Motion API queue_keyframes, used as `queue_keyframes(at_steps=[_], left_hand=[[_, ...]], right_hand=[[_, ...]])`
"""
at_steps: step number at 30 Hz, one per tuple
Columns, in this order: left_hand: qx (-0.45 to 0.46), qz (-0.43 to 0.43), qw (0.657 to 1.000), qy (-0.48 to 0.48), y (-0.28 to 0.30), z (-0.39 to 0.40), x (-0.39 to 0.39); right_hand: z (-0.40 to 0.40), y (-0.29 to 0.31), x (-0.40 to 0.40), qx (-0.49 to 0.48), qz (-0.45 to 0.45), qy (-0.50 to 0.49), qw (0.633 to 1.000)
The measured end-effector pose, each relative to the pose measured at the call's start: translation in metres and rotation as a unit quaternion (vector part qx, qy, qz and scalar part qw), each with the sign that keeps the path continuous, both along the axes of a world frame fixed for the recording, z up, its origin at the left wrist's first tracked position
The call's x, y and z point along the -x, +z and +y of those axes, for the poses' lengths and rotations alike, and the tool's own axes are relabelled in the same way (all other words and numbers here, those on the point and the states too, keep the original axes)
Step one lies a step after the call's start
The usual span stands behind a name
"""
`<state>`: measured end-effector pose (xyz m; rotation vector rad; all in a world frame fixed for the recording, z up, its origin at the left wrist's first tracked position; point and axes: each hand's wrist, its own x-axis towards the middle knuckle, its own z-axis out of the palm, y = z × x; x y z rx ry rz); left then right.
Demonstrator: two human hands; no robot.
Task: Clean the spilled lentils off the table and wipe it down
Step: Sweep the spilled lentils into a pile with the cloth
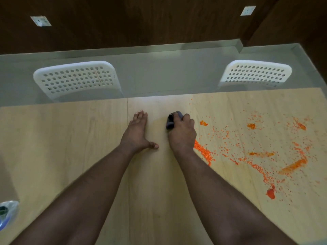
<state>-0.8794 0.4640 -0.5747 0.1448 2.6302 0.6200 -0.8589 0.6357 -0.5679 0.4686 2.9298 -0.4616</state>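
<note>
Pale wood-grain table (74, 156), seamed in planks, filling the lower part of the view. Left hand (137, 132) flat on that surface, fingers straight and close together, thumb splayed out toward the right hand (182, 131). Right hand curled around a dark grey cloth (171, 121), bunched up, pressed to the wood; cloth poking out past the fingertips and on the thumb side. Bare wood between the two hands, nothing touching across the gap.

Orange spilled lentils (261, 156) scattered on the outer side of the right hand's fingers, away from the left hand. One thick streak starting just beside the right wrist and running back along the forearm. A small clump near the right knuckles. Further out from the fingers: loose specks, several smeared orange lines, another clump well apart, a red-orange blob nearer the table's close edge. Left of the left fingers, plain wood only.

Beyond the fingertips, the table's far edge, then two white perforated chair backs (77, 80), one ahead of each hand and off to its outer side. Grey floor (168, 71) under them, a pale skirting strip, then dark brown wood panelling (141, 20) with two white wall sockets (41, 21). Far left at the near edge, well away from the left fingers, something clear and bluish (8, 213), blurred, not identifiable.
</note>
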Motion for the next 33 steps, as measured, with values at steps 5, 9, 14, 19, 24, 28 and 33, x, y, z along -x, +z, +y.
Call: queue_keyframes(at_steps=[5,9,14,19,24,28,33], left_hand=[[0.005,0.016,0.999,-0.034,0.007,0.023,0.018],[0.008,0.019,0.999,-0.048,0.007,0.035,0.031],[0.003,0.014,0.999,-0.044,0.002,0.045,0.045],[0.008,0.017,0.998,-0.053,-0.001,0.055,0.057],[0.004,0.012,0.997,-0.072,0.003,0.068,0.074],[0.002,0.003,0.996,-0.085,0.003,0.089,0.088],[0.031,0.003,0.995,-0.093,-0.006,0.1,0.089]], right_hand=[[0.029,0.0,0.001,0.003,0.005,-0.098,0.995],[0.021,0.011,0.009,0.015,0.042,-0.061,0.997],[0.008,0.011,0.044,0.036,0.031,0.024,0.999],[0.029,0.001,0.061,0.028,0.023,-0.026,0.999],[0.062,-0.005,0.042,0.007,0.019,-0.115,0.993],[0.073,-0.002,0.031,0.016,0.022,-0.164,0.986],[0.061,0.006,0.049,0.041,0.049,-0.072,0.995]])
